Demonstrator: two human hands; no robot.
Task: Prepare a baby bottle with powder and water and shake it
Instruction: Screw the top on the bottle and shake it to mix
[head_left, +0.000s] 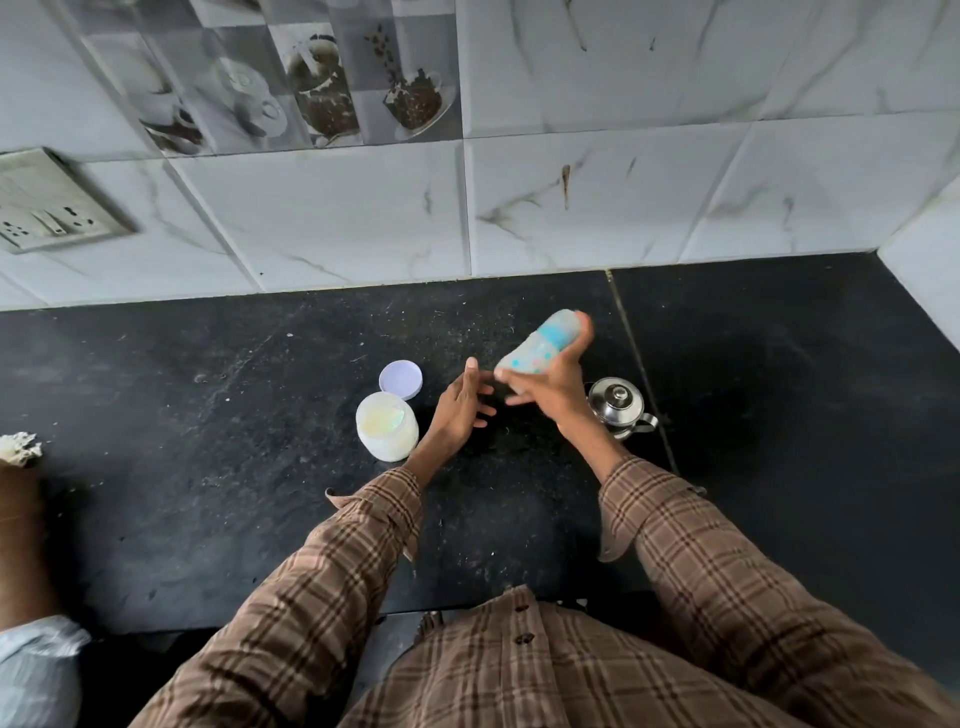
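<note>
My right hand (553, 387) grips a baby bottle (540, 345) with a blue band and coloured dots, tilted and blurred above the black counter (208, 441). My left hand (462, 402) hovers just left of the bottle, fingers spread, holding nothing. A white powder jar (387, 426) stands open on the counter to the left of that hand, its lilac lid (400, 380) lying flat behind it. A small steel kettle (618, 408) with a lid sits right of my right wrist.
A tiled wall (571, 208) rises behind the counter, with a switch plate (47, 208) at the left. Another person's arm (21, 525) shows at the left edge. A side wall closes the counter's far right corner.
</note>
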